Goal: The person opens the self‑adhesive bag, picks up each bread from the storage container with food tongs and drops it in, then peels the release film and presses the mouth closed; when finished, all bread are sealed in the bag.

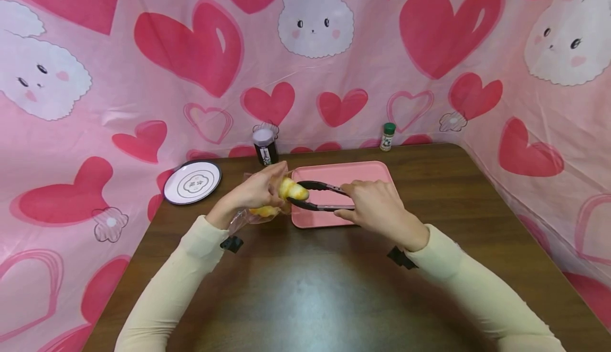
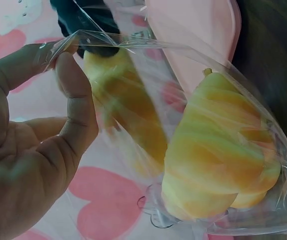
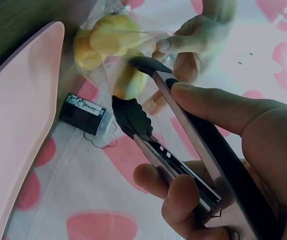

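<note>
Cream sleeves (image 1: 155,299) sit nearest, cut off along the bottom edge. The right hand (image 1: 374,204) has its grip curled round black-tipped tongs (image 3: 203,137), whose tips straddle a yellow pastry (image 1: 292,188) at nine o'clock from that grip in the head view. The left hand (image 1: 258,190) pinches the film of a clear bag (image 1: 241,219), the yellow pastry at its three o'clock. It hides part of the bag, whose outline is hard to trace; a second pastry (image 2: 218,155) lies inside.

The left grip (image 2: 38,155) pinches a clear bag (image 2: 169,46) containing yellow-orange bread (image 2: 218,155)
</note>
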`<state>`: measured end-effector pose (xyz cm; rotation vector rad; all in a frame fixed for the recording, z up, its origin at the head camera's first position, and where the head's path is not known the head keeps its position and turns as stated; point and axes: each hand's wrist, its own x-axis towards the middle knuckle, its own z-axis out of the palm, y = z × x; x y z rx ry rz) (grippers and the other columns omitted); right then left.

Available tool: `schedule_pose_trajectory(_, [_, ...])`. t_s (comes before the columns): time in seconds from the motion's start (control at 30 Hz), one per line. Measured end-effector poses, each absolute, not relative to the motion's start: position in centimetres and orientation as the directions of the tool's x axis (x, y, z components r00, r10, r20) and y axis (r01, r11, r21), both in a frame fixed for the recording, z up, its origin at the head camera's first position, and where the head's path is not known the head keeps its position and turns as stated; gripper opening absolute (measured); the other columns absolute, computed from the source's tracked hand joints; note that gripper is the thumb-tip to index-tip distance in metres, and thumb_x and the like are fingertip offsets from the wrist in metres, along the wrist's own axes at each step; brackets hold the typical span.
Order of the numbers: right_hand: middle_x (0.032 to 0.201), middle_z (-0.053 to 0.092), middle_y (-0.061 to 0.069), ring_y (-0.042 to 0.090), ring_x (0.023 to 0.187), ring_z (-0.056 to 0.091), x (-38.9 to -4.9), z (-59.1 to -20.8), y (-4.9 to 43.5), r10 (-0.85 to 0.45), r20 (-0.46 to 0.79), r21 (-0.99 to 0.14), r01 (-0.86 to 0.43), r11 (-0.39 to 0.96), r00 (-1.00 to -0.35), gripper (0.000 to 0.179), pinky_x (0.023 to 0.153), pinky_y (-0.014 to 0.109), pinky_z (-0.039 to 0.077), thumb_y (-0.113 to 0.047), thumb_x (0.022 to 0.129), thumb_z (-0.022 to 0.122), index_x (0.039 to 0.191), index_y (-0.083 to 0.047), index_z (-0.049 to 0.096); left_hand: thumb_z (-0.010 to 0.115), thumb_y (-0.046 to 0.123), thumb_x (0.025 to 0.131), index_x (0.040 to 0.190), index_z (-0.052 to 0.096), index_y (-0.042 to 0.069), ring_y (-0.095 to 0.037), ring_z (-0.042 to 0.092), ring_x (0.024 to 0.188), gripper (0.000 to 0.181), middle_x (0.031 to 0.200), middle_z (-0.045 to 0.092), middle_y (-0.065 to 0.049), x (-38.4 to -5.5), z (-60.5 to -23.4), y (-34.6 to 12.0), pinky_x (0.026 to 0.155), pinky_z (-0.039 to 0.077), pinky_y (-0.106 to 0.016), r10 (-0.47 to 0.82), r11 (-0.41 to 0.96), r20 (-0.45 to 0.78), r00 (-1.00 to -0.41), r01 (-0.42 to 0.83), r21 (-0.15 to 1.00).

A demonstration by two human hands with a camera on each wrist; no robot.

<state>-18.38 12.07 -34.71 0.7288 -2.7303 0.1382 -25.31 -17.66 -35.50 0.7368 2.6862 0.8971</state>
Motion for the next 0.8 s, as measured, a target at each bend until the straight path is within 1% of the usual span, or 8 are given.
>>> schedule_pose_trajectory(0.07, [0.068, 0.059, -0.004, 0.016, 0.053, 0.046, -18.3, -34.7, 12.0, -0.478, 0.319, -0.004, -0.506, 0.863, -0.818, 0.042, 0.047, 0.032, 0.035, -0.051, 0.076, 0.082, 0.097, -0.016, 0.071, 0.078, 0.001, 0.079, 0.160, 0.020, 0.009, -0.020, 0.063, 0.078, 0.100, 0.164, 0.024, -0.015, -25.3, -35.4, -17.7, 0.074, 0.057, -0.033, 0.523, 0.674, -0.050, -0.851, 0.377, 0.635])
schedule_pose_trajectory(0.17, [0.068, 0.059, -0.004, 0.017, 0.052, 0.046, -18.3, -34.8, 11.7, -0.487, 0.318, 0.006, -0.511, 0.859, -0.814, 0.041, 0.047, 0.032, 0.035, -0.051, 0.077, 0.081, 0.096, -0.016, 0.071, 0.076, -0.002, 0.080, 0.160, 0.018, 0.011, -0.019, 0.064, 0.075, 0.100, 0.165, 0.022, -0.013, -25.2, -35.4, -17.7, 0.068, 0.058, -0.031, 0.533, 0.651, -0.068, -0.843, 0.357, 0.670])
schedule_pose_trajectory(0.27, [0.069, 0.058, -0.004, 0.017, 0.050, 0.046, -18.4, -34.9, 11.3, -0.490, 0.311, 0.005, -0.514, 0.858, -0.814, 0.041, 0.047, 0.032, 0.035, -0.051, 0.078, 0.080, 0.093, -0.015, 0.069, 0.078, 0.002, 0.080, 0.161, 0.019, 0.015, -0.021, 0.065, 0.092, 0.100, 0.166, 0.022, -0.010, -25.1, -35.3, -17.5, 0.082, 0.059, -0.037, 0.549, 0.652, -0.077, -0.832, 0.368, 0.663])
schedule_pose_trajectory(0.37, [0.068, 0.057, -0.003, 0.016, 0.050, 0.045, -18.5, -34.9, 10.9, -0.488, 0.297, -0.012, -0.514, 0.857, -0.821, 0.041, 0.045, 0.030, 0.035, -0.051, 0.079, 0.080, 0.091, -0.013, 0.068, 0.079, 0.006, 0.080, 0.161, 0.021, 0.016, -0.023, 0.063, 0.096, 0.100, 0.166, 0.022, -0.008, -25.0, -35.4, -17.2, 0.086, 0.058, -0.041, 0.568, 0.658, -0.073, -0.820, 0.398, 0.639])
schedule_pose_trajectory(0.43, [0.067, 0.055, -0.003, 0.016, 0.050, 0.044, -18.6, -35.0, 10.6, -0.489, 0.286, -0.017, -0.515, 0.857, -0.824, 0.041, 0.044, 0.029, 0.034, -0.051, 0.080, 0.079, 0.088, -0.013, 0.067, 0.079, 0.006, 0.080, 0.160, 0.021, 0.015, -0.019, 0.062, 0.093, 0.100, 0.166, 0.022, -0.009, -25.0, -35.4, -17.1, 0.084, 0.057, -0.038, 0.575, 0.659, -0.060, -0.816, 0.419, 0.625])
schedule_pose_trajectory(0.5, [0.066, 0.054, -0.003, 0.017, 0.049, 0.044, -18.8, -35.1, 10.3, -0.490, 0.282, -0.021, -0.516, 0.856, -0.825, 0.041, 0.043, 0.030, 0.034, -0.052, 0.080, 0.079, 0.085, -0.013, 0.066, 0.078, 0.003, 0.080, 0.161, 0.020, 0.015, -0.018, 0.062, 0.078, 0.101, 0.165, 0.023, -0.009, -25.0, -35.4, -17.1, 0.073, 0.057, -0.033, 0.577, 0.647, -0.060, -0.814, 0.411, 0.642])
schedule_pose_trajectory(0.57, [0.065, 0.053, -0.003, 0.018, 0.049, 0.044, -18.9, -35.2, 10.1, -0.488, 0.284, -0.023, -0.515, 0.857, -0.825, 0.041, 0.043, 0.030, 0.034, -0.052, 0.080, 0.078, 0.082, -0.013, 0.064, 0.078, 0.001, 0.079, 0.161, 0.019, 0.016, -0.015, 0.061, 0.073, 0.102, 0.163, 0.025, -0.009, -24.9, -35.3, -17.1, 0.067, 0.056, -0.029, 0.578, 0.633, -0.067, -0.813, 0.396, 0.665])
schedule_pose_trajectory(0.8, [0.066, 0.053, -0.003, 0.019, 0.049, 0.044, -19.3, -35.7, 9.5, -0.484, 0.293, -0.023, -0.512, 0.859, -0.825, 0.041, 0.043, 0.034, 0.036, -0.052, 0.081, 0.077, 0.079, -0.015, 0.062, 0.080, 0.001, 0.079, 0.161, 0.017, 0.015, -0.014, 0.059, 0.068, 0.104, 0.160, 0.027, -0.012, -24.6, -35.3, -16.8, 0.062, 0.054, -0.026, 0.637, 0.584, -0.081, -0.766, 0.411, 0.700])
